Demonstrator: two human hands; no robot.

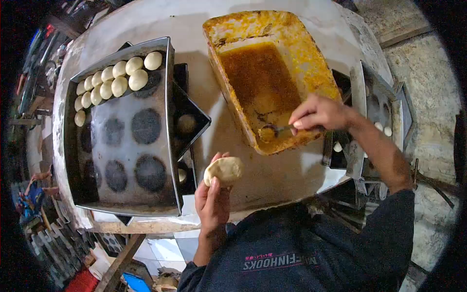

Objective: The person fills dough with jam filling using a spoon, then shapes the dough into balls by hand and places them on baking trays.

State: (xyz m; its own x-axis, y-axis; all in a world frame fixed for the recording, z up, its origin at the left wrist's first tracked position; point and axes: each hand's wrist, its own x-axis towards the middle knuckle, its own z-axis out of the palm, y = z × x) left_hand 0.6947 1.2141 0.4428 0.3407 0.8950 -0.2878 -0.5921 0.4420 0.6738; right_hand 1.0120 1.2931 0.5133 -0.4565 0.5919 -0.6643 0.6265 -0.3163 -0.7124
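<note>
Left hand [212,207], lower centre, pinches flattened dough [224,171] edgewise, leaving its face bare; right hand [321,115] grips what seems a spoon [283,129], angled into the tub [314,61]

On the bench [194,73]: tray [131,126] at left, dough balls [138,80] mostly toward its far end. Tub [227,97] right of it, spoon [277,129] inside.

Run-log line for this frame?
left hand: holds flattened dough | right hand: holds spoon in smeared tub | dough balls: grouped in tray
</note>
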